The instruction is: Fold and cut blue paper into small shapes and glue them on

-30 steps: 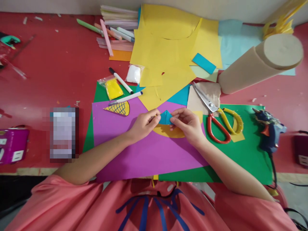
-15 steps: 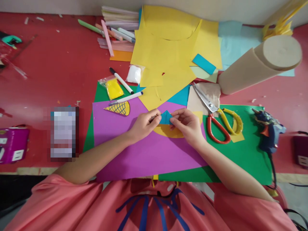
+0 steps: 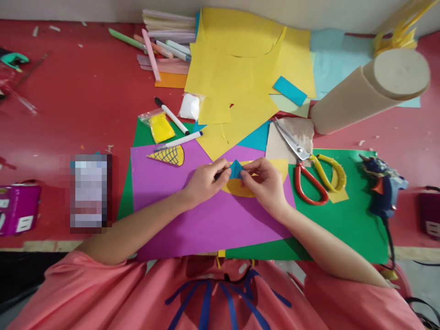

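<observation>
A small piece of blue paper [image 3: 236, 170], folded to a point at the top, is pinched between both hands. My left hand [image 3: 210, 178] grips its left edge with thumb and fingers, and something dark shows beside those fingers that I cannot make out. On the other edge, my right hand [image 3: 263, 179] presses thumb against fingers. Just beneath lies a yellow paper piece with a curved edge [image 3: 237, 189], partly covered by the hands. It rests on a purple sheet [image 3: 206, 224]. Left of my hands is a yellow paper cone shape with blue grid lines [image 3: 172, 156].
Scissors with red and yellow handles [image 3: 302, 156] lie at the right, and beyond them a blue glue gun [image 3: 387, 188]. A beige roll [image 3: 367, 94] stands behind. Yellow sheets [image 3: 237, 64], markers [image 3: 172, 114] and yellow clay in a bag [image 3: 161, 128] lie at the back.
The blue paper's sides have drawn inward, so it looks narrower and more pointed. My right hand has shifted slightly left, closer to my left hand.
</observation>
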